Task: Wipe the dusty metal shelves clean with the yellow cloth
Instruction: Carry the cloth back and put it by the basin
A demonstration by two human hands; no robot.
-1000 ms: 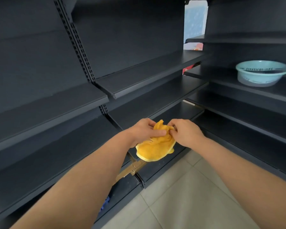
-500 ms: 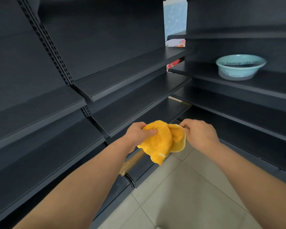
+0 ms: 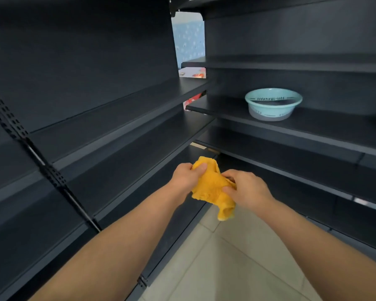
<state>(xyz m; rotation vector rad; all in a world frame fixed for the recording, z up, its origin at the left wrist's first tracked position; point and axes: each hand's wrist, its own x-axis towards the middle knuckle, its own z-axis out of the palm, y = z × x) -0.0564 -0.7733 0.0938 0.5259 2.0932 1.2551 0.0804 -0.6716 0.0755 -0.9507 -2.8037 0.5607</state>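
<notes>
Both hands, left (image 3: pixel 183 178) and right (image 3: pixel 246 189), pinch the bunched cloth (image 3: pixel 212 187) in mid-air below the bowl (image 3: pixel 273 104), apparently refolding it; next, press it onto a shelf (image 3: pixel 126 170).

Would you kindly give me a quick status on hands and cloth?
Both hands, left and right, gripping crumpled yellow cloth in mid-air. Dark metal shelves untouched. Nothing obstructing.
</notes>
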